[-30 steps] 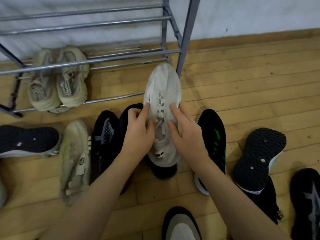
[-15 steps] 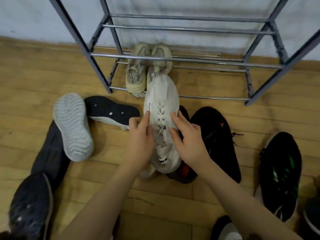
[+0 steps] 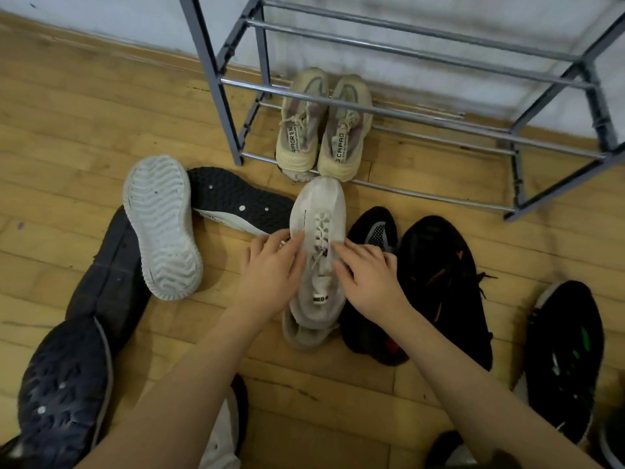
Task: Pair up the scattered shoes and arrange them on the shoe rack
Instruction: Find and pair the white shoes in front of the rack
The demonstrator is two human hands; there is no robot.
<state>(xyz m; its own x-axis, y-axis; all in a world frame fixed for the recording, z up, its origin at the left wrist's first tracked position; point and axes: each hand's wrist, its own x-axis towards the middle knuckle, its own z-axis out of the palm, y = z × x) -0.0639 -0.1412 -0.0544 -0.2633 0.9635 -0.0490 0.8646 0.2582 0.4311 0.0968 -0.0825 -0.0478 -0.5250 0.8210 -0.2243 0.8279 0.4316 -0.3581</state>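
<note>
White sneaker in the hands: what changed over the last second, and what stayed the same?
Mostly the camera turned left, so the shoe rack now fills the top of the view with the beige pair at centre. The left hand and right hand still hold the white sneaker at its laces, toe toward the rack. The beige pair stays on the bottom shelf.

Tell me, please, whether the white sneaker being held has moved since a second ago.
Yes. The white sneaker has moved left along the shoe rack, from near its right post to just in front of the beige pair.
</note>
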